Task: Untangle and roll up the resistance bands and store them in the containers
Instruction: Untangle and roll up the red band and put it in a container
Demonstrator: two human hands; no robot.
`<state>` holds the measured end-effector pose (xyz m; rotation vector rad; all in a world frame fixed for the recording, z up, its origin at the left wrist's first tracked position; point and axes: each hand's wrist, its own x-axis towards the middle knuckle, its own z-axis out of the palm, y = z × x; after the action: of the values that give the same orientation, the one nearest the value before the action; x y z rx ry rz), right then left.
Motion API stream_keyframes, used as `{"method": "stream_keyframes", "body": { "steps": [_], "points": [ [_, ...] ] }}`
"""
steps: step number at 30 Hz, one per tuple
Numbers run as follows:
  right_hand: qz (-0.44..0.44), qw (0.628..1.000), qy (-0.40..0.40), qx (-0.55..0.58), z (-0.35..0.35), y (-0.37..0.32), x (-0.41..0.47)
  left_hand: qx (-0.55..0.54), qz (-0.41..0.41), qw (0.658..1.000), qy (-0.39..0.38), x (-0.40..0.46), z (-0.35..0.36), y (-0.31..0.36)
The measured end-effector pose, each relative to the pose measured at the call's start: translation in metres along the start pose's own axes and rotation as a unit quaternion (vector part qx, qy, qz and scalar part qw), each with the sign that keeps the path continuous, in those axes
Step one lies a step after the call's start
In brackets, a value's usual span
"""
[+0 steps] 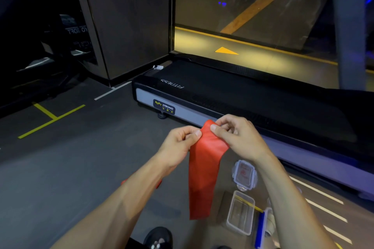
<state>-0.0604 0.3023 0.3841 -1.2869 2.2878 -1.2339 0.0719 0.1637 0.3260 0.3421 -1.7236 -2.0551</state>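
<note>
Red band [203, 172]: untangled, unrolled, top edge pinched in our left hand [180, 143] and right hand [237, 135]; clear container [240, 213] on the floor awaits it.

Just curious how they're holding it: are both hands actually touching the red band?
Touching. The head view shows the left hand and the right hand each pinching the top edge of the red band, which hangs below.
</note>
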Motion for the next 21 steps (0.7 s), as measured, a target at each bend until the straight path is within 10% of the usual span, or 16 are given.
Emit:
{"method": "stream_keyframes", "body": {
  "steps": [21],
  "points": [
    [0.042,0.993,-0.111,0.004,0.0081,-0.0005,0.0002,0.015,0.021,0.999,0.044,0.0002,0.0029,-0.0057]
  ]
}}
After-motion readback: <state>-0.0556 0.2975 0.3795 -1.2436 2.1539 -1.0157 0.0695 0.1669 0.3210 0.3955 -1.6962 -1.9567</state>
